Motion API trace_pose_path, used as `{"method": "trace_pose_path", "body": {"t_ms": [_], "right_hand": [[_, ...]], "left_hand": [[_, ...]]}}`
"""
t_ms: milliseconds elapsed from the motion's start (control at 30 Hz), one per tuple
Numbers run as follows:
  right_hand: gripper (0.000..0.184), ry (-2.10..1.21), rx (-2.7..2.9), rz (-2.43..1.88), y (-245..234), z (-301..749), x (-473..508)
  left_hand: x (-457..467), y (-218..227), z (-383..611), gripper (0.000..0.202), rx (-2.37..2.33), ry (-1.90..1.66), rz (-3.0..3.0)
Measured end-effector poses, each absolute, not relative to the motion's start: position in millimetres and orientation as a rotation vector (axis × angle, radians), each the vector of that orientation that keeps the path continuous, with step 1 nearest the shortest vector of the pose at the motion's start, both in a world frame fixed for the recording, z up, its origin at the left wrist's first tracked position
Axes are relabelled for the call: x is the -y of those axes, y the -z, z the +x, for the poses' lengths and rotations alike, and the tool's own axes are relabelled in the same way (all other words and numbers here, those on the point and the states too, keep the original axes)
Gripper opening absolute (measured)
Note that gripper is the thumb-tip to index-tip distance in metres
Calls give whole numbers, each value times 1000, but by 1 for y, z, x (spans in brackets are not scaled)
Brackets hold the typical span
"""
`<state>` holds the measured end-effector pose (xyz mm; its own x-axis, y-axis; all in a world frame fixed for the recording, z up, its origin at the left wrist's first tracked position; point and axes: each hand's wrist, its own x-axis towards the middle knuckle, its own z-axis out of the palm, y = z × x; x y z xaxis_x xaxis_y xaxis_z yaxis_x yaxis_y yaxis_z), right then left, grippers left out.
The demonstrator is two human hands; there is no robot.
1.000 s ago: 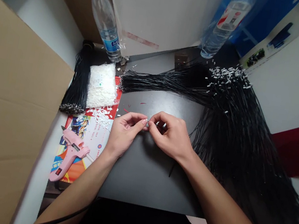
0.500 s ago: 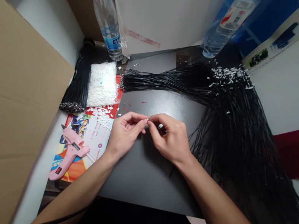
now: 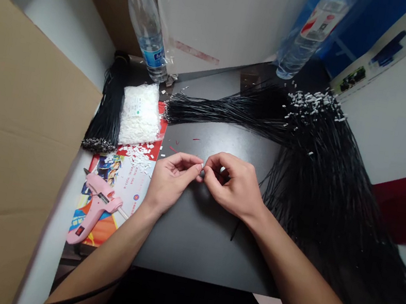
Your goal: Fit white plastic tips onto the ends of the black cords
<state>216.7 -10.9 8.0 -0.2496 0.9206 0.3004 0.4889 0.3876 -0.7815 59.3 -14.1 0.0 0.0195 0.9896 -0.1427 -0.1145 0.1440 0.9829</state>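
My left hand (image 3: 174, 181) pinches a small white connector housing (image 3: 202, 166) between thumb and forefinger; most of it is hidden by the fingertips. Right beside it, my right hand (image 3: 234, 184) is closed in a pinch on a thin black wire, whose loose tail (image 3: 233, 231) shows below the wrist. The fingertips of both hands almost meet above the dark table (image 3: 187, 243). To the left lie loose white connector housings (image 3: 140, 154) by a clear bag of them (image 3: 141, 115). On the right spreads a big heap of black wires (image 3: 314, 187), several with white housings on their ends (image 3: 315, 104).
A pink glue gun (image 3: 100, 202) lies on a printed sheet (image 3: 138, 182) at left. Behind it is a tied bundle of black wires (image 3: 107, 103). Another wire bundle (image 3: 218, 110) crosses the back. Two water bottles (image 3: 146, 27) stand behind, and a cardboard panel (image 3: 14, 129) borders the left.
Both hands have shifted very slightly to the right, still fingertip to fingertip. The wire and housing stay pinched; nothing else on the table has moved.
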Motion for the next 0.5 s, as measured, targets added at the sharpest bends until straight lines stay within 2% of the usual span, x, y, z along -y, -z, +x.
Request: {"method": "trace_pose_path", "body": {"t_ms": [500], "right_hand": [[12, -703, 1858, -1283, -3, 208, 14]], "left_hand": [[16, 6, 58, 20, -1190, -1184, 1036]]}}
